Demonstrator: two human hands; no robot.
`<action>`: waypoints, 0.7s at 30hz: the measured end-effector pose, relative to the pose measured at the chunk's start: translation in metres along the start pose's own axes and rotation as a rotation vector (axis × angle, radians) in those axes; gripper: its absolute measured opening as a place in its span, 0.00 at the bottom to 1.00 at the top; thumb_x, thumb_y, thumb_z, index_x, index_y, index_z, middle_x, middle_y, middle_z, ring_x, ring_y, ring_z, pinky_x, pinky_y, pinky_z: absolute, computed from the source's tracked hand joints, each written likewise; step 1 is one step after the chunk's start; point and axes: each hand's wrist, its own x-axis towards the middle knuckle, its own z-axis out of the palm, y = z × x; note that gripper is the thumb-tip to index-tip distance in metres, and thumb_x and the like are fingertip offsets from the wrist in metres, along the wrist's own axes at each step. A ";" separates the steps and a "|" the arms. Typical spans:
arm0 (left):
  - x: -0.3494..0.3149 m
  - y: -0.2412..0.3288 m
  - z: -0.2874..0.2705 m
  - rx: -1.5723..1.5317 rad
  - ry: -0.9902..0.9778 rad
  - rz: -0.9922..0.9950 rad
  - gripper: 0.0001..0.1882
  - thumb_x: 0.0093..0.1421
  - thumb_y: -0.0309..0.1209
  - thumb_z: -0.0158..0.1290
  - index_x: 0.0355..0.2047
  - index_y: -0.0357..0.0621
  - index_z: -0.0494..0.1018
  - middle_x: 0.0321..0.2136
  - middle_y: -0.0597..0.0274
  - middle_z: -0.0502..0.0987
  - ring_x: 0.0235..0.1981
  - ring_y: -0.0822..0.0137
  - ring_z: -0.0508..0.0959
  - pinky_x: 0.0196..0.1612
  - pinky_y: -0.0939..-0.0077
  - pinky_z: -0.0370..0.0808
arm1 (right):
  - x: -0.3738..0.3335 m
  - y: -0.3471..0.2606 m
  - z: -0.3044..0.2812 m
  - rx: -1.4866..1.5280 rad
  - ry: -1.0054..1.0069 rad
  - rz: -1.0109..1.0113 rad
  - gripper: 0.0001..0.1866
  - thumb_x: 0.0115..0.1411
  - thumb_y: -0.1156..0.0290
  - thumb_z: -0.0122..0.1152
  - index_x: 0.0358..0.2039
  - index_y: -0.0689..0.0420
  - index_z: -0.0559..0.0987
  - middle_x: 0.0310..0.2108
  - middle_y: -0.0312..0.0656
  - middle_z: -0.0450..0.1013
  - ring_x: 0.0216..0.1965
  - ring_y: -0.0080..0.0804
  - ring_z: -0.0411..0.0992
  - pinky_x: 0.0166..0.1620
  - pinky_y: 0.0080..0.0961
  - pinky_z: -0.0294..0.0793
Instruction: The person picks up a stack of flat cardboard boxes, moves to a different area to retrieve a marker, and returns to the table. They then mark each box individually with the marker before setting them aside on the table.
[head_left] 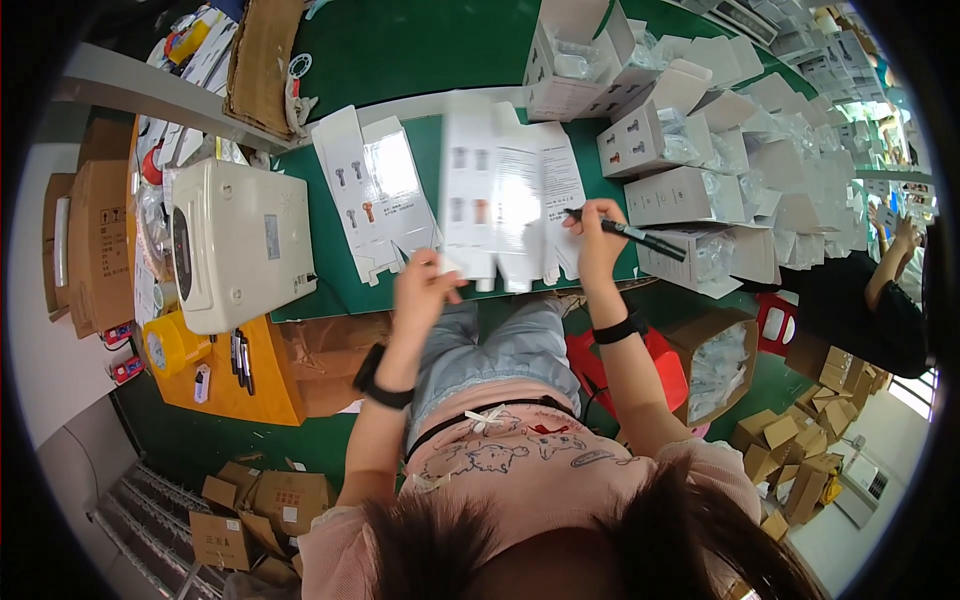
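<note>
My left hand (pixel 422 288) pinches the lower left corner of a white flattened carton (pixel 470 180), which is smeared by motion. Small pictures and printed text cover its panels. My right hand (pixel 597 235) is closed round a black marker (pixel 652 242), its tip pointing left over more white flattened cartons (pixel 562 180) that lie partly under the blurred one. Left of my left hand, another flattened carton (pixel 360 215) lies spread on the green table (pixel 425 150).
Several open white boxes (pixel 660 195) with clear plastic-wrapped contents crowd the table's right side. A cream-coloured machine (pixel 245 245) stands at left, near a yellow tape roll (pixel 172 342) and several pens (pixel 240 360). Beside my right knee are a red stool (pixel 640 365) and a cardboard box (pixel 745 365).
</note>
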 end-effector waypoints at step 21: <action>0.024 -0.010 0.087 0.941 -0.018 0.195 0.24 0.44 0.42 0.57 0.23 0.31 0.63 0.17 0.43 0.71 0.20 0.48 0.74 0.20 0.65 0.71 | 0.058 0.062 0.030 -0.414 -0.287 -0.015 0.06 0.48 0.75 0.55 0.19 0.63 0.71 0.13 0.35 0.68 0.16 0.16 0.64 0.20 0.14 0.62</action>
